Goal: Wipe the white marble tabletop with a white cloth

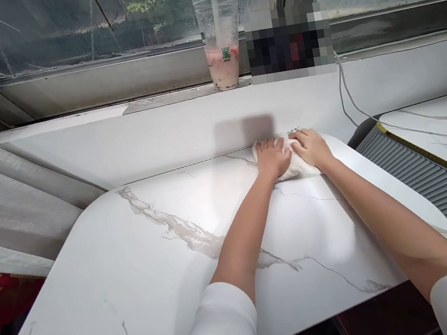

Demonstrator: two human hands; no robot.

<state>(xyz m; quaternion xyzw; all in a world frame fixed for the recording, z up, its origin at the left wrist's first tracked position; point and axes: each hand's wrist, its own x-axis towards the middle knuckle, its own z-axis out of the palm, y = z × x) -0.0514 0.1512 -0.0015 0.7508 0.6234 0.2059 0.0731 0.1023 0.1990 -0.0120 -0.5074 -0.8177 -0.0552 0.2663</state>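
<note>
A white cloth (300, 169) lies bunched on the marble-patterned white table (105, 254), close to its far edge by the wall. My left hand (273, 158) presses down on the left part of the cloth, its fingers curled over it and pointing toward the wall. On the cloth's right part rests my right hand (312, 147), with its thumb and fingers gripping the fabric. The two hands are side by side with a small gap between them. Parts of the cloth are hidden under both palms.
A clear plastic cup (225, 68) with a straw and some pink drink stands on the window sill (170, 99). Beside it is a blurred-out patch. A grey cable (347, 92) hangs at the right, near a ribbed grey panel (434, 185). A pale curtain (11, 195) borders the left.
</note>
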